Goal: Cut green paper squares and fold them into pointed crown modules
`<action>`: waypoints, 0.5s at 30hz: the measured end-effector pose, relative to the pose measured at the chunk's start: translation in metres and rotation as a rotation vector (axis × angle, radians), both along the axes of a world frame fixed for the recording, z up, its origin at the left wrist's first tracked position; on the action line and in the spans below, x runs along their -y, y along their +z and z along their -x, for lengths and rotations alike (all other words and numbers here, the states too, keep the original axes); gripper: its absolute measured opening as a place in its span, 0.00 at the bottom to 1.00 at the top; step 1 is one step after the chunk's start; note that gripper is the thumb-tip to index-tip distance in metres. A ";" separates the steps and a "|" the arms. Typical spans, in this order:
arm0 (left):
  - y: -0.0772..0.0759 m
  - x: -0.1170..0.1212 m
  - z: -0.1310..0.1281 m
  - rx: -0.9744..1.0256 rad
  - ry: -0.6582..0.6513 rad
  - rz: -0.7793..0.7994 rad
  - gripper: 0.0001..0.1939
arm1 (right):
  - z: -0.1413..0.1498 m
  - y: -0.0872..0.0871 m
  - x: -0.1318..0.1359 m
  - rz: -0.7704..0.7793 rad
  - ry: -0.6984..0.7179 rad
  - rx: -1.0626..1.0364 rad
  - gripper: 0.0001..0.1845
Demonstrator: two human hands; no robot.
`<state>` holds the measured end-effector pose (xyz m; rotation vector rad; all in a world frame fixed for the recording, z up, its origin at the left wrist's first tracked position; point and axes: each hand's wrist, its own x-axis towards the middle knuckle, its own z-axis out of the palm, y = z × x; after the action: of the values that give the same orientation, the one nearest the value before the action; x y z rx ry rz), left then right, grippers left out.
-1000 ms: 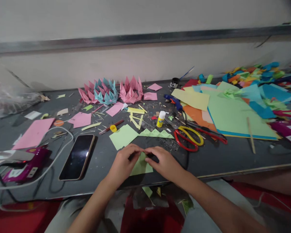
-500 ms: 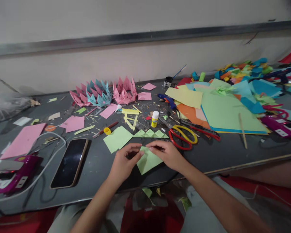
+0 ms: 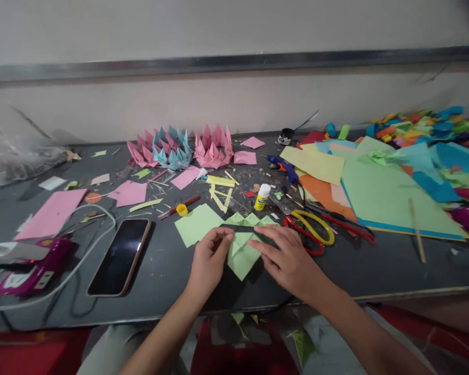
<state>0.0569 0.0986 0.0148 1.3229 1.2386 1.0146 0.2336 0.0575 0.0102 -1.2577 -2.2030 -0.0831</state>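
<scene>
A light green folded paper piece (image 3: 242,256) lies near the front edge of the dark table (image 3: 375,265). My left hand (image 3: 210,262) pinches its upper left corner with curled fingers. My right hand (image 3: 289,260) rests on its right side, fingers stretched flat over the paper. Just behind the piece lie a row of folded green triangles (image 3: 250,219) and a flat green square sheet (image 3: 197,224).
A phone (image 3: 119,255) lies left of my hands, beside a purple glue gun (image 3: 31,271) with a white cable. Red and yellow scissors (image 3: 310,232), a glue bottle (image 3: 262,197), pink and blue folded crowns (image 3: 180,148) and stacked coloured sheets (image 3: 386,192) fill the back and right.
The green piece has been turned so a corner points toward me. My right hand went from pinching it to pressing flat on it. The camera shifted slightly.
</scene>
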 end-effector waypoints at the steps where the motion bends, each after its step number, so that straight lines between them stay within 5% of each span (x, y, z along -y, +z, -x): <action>1: -0.001 0.000 -0.001 0.016 0.019 0.018 0.10 | 0.002 -0.002 0.002 -0.030 0.032 0.066 0.19; 7: -0.007 0.001 -0.005 0.015 -0.009 0.020 0.09 | 0.006 -0.014 0.008 -0.089 0.107 0.024 0.10; 15: -0.006 0.008 0.006 -0.693 -0.213 -0.362 0.07 | -0.009 -0.012 0.004 0.122 0.316 -0.006 0.12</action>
<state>0.0514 0.0909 0.0091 2.1590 1.4025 0.6559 0.2427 0.0536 -0.0018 -0.9539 -2.4025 0.1820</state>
